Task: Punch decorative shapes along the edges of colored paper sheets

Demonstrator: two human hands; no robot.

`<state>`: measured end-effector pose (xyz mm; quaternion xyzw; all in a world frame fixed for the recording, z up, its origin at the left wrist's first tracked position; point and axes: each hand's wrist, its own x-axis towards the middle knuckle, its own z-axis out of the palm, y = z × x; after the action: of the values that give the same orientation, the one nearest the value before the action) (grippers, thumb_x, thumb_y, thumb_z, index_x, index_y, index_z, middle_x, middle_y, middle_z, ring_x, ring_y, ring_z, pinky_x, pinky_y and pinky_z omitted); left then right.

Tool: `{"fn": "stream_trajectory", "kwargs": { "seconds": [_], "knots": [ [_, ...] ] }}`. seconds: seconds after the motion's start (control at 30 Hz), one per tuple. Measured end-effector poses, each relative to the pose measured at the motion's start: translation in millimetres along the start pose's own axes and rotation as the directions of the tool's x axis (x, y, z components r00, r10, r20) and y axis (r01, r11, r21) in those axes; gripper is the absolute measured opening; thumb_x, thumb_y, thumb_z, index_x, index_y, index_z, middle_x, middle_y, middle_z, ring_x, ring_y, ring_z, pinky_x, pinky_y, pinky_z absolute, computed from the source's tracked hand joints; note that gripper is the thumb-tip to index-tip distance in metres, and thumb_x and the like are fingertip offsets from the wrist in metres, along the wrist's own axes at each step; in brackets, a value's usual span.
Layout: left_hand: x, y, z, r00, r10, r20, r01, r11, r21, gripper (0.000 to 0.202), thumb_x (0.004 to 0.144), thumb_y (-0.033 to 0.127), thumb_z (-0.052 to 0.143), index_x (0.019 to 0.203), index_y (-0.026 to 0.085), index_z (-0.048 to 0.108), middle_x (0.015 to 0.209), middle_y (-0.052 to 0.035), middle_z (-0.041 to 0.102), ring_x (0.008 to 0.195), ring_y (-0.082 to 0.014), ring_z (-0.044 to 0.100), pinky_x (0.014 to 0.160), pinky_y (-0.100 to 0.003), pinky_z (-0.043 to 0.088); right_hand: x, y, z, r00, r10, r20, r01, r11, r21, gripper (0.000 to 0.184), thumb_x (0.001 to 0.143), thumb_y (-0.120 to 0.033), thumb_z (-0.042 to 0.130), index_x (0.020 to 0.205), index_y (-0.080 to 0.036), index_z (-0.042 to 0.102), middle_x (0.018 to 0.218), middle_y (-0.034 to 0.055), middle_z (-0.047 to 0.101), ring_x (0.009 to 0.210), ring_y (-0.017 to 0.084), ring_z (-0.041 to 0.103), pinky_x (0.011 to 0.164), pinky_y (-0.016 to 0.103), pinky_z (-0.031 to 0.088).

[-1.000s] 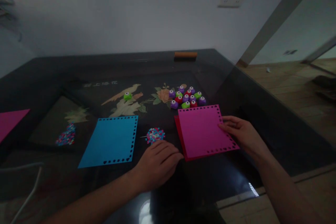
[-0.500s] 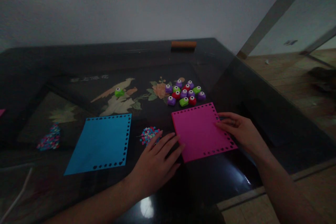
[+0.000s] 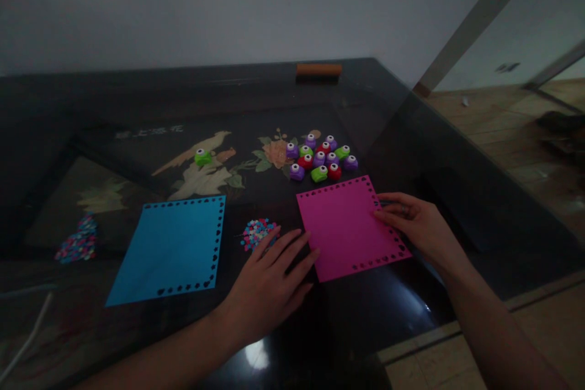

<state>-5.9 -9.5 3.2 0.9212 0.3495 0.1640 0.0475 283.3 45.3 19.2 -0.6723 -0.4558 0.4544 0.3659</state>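
A pink sheet of paper point(image 3: 345, 228) with small shapes punched along three edges lies in front of me. My right hand point(image 3: 411, 219) pinches its right edge between thumb and fingers. Fingers spread, my left hand point(image 3: 274, 274) rests flat with its fingertips at the sheet's left edge. Just beyond those fingers is a heap of tiny coloured paper cut-outs point(image 3: 257, 231), partly covered by them. On the left lies a blue sheet of paper point(image 3: 171, 250), also punched along three edges. Several purple, green and red craft punches point(image 3: 320, 158) stand grouped behind the pink sheet.
One green craft punch point(image 3: 202, 157) sits apart behind the blue sheet. A second pile of cut-outs point(image 3: 80, 241) is at the far left. An orange-brown cylinder point(image 3: 319, 69) lies near the table's back edge, by the wall. The dark glossy table point(image 3: 379, 311) ends at the right above a tiled floor.
The camera view has shifted slightly. Both hands keep nearly the same places at the pink sheet, which appears to lie a little flatter along its left edge.
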Motion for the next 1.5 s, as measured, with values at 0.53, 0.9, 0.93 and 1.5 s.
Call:
{"fn": "stream_trajectory", "kwargs": {
  "seconds": [0.53, 0.9, 0.93, 1.5],
  "knots": [
    [0, 0, 0.3, 1.0, -0.01, -0.001, 0.01, 1.0, 0.0, 0.041, 0.092, 0.031, 0.05, 0.131, 0.022, 0.051, 0.135, -0.0103, 0.056, 0.125, -0.0274, 0.048, 0.105, -0.054, 0.038, 2, 9, -6, 0.966, -0.249, -0.069, 0.224, 0.94, -0.256, 0.044, 0.065, -0.046, 0.076, 0.099, -0.019, 0.069, 0.077, 0.0032, 0.063, 0.063, 0.016, 0.058, 0.058, 0.031, 0.046],
    [-1, 1, -1.6, 0.995, 0.036, -0.089, -0.04, 0.998, -0.043, 0.031, 0.09, 0.023, 0.052, 0.12, 0.019, 0.059, 0.125, -0.0097, 0.063, 0.119, -0.027, 0.054, 0.102, -0.051, 0.044, 6, 11, -3, 0.922, -0.388, -0.011, 0.335, 0.809, -0.483, 0.024, 0.074, -0.035, 0.067, 0.09, -0.018, 0.073, 0.078, 0.0039, 0.056, 0.063, 0.016, 0.053, 0.056, 0.032, 0.044],
    [-1, 2, -1.4, 0.994, 0.044, -0.099, -0.05, 0.997, -0.058, 0.029, 0.09, 0.022, 0.052, 0.117, 0.018, 0.06, 0.122, -0.0094, 0.064, 0.117, -0.0263, 0.055, 0.101, -0.05, 0.045, 6, 11, -3, 0.922, -0.387, -0.009, 0.334, 0.804, -0.492, 0.023, 0.074, -0.033, 0.067, 0.09, -0.018, 0.073, 0.078, 0.0039, 0.056, 0.064, 0.016, 0.054, 0.056, 0.031, 0.044],
    [-1, 2, 3.0, 0.988, 0.097, -0.121, -0.112, 0.987, -0.118, 0.015, 0.089, 0.016, 0.051, 0.099, 0.013, 0.061, 0.106, -0.0087, 0.067, 0.108, -0.0232, 0.061, 0.095, -0.038, 0.053, 6, 10, -1, 0.913, -0.407, -0.007, 0.34, 0.771, -0.539, 0.021, 0.075, -0.029, 0.066, 0.09, -0.017, 0.073, 0.081, 0.0049, 0.058, 0.061, 0.015, 0.052, 0.056, 0.031, 0.043]
  ]
}}
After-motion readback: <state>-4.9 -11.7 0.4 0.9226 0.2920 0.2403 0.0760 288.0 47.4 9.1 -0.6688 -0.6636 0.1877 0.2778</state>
